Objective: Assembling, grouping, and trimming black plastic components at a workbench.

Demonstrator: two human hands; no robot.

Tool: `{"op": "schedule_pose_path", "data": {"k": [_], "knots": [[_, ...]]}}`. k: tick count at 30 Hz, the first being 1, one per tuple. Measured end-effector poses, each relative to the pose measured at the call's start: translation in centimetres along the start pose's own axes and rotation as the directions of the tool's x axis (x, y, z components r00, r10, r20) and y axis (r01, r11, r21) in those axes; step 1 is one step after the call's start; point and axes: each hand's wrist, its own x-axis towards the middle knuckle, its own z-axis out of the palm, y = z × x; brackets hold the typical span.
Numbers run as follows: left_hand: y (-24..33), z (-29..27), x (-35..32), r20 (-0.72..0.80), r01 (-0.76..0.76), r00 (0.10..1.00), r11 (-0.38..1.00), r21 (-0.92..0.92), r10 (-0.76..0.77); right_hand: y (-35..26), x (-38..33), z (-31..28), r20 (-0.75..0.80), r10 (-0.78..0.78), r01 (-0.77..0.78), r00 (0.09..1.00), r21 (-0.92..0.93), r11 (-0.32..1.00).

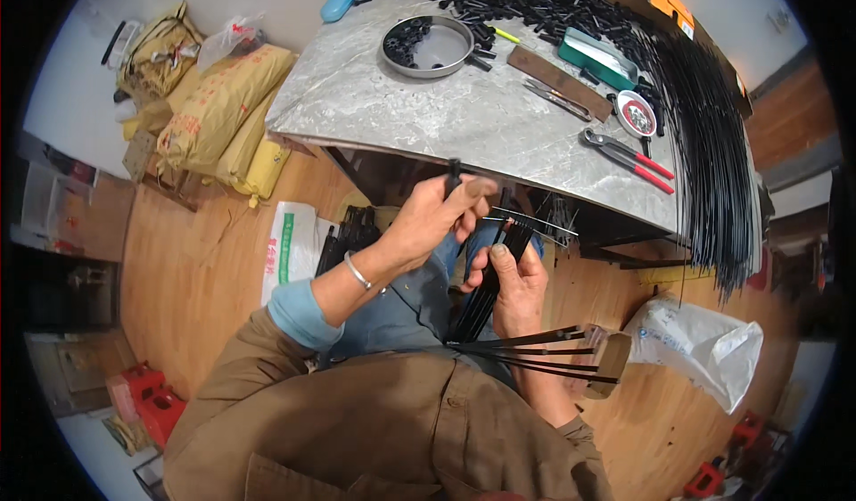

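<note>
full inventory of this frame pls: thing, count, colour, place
marble tabletop: 1, grey, upper centre
round metal pan: 1, silver, on the table, black small parts inside
small black parts: heap, too many to count, table far edge
long thin rods: large bundle, black, draped over the table's right end
pliers: 1, red handles, table right
scissors: 1, metal, mid table
green tray: 1, table rear
blue case: 1, table far-left corner
sacks: several, yellow, floor left
white bag: 1, floor right
left hand: pinches a black cap piece
right hand: grips a bunch of black rods
</note>
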Motion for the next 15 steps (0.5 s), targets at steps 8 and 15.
{"op": "schedule_pose_path", "data": {"k": [8,15], "knots": [[-1.2,1.4,-1.6,-0.023,-0.027,0.999,0.999,-0.024,0.027,-0.7,0.0,0.0,0.047,-0.017,0.019,0.999,-0.035,0.999],[-1.4,2.2,-1.7,-0.076,-0.071,0.995,0.995,-0.072,0.066,-1.9,0.5,-1.3,0.112,-0.223,0.243,0.968,-0.638,0.731]]}}
